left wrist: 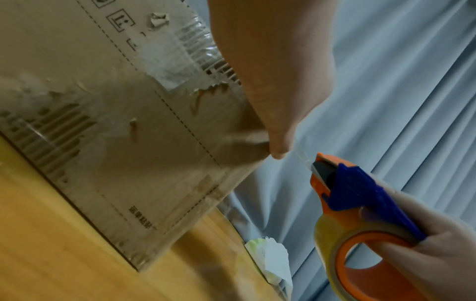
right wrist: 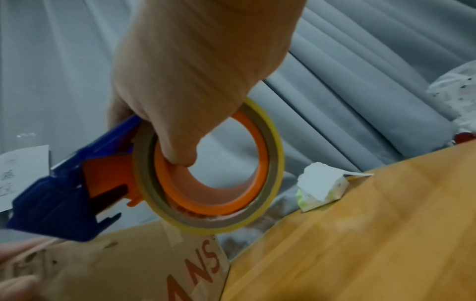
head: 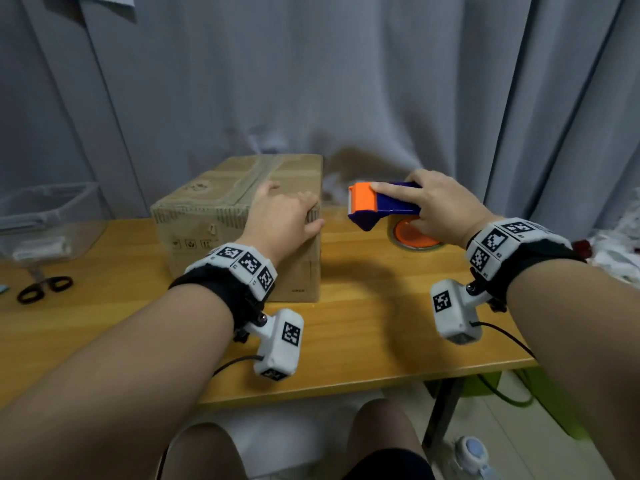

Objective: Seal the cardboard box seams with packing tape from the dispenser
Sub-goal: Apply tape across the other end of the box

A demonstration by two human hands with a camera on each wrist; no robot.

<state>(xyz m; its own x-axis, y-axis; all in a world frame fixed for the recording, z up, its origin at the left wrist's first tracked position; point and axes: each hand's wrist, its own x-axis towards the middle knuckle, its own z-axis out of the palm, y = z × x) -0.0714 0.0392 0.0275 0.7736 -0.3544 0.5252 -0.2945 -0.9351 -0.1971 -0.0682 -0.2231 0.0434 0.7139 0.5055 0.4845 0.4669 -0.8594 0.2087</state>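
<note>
Head view: I see the cardboard box point(head: 242, 216) on the wooden table point(head: 363, 323), left of centre, old tape strips across its top. Only this view shows the scissors point(head: 43, 287) and clear plastic bin point(head: 48, 216) at far left.
L wrist view: box front face point(left wrist: 115, 132) close up, w/ printed dashed lines, handling symbols, torn tape remnants. A thin clear tape strand point(left wrist: 300, 151) runs from the box's top corner to the dispenser's cutter end. Not visible from the head view.
R wrist view: yellowish tape roll point(right wrist: 211, 169) on an orange hub, red lettering on the box's right side point(right wrist: 154, 264). Crumpled white/green paper point(right wrist: 322, 191) at the table's rear edge, also in the L wrist view point(left wrist: 270, 262).
Left hand point(head: 282, 220): flat on the box's top right edge, fingers extended and relaxed, thumb down the front face. Pressing, not gripping.
Right hand point(head: 440, 209): grasping the tape dispenser point(head: 381, 206). Index finger laid along the blue/orange top, other fingers hooked through the hub.
Dispenser posn: just right of the box, held above the table, cutter end toward the box corner.
Backdrop: grey curtain point(head: 346, 81) behind the table.
</note>
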